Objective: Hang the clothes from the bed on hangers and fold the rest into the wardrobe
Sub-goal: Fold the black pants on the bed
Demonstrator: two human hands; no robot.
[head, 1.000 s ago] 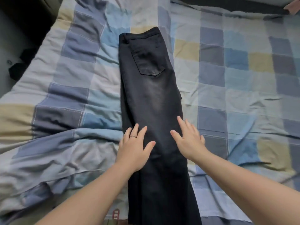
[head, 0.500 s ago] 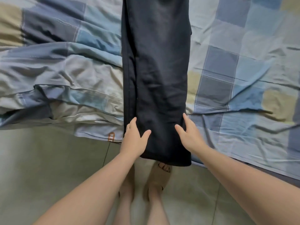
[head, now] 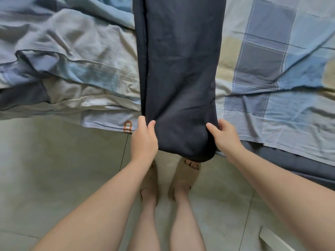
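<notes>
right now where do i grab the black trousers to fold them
The hem end of the black trousers, at both side edges, one hand from each side. It hangs free off the bed; the left hand and right hand pinch it there.

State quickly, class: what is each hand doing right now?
Left hand: pinching the dark trousers at the left edge, near the hem.
Right hand: gripping their right edge.
</notes>
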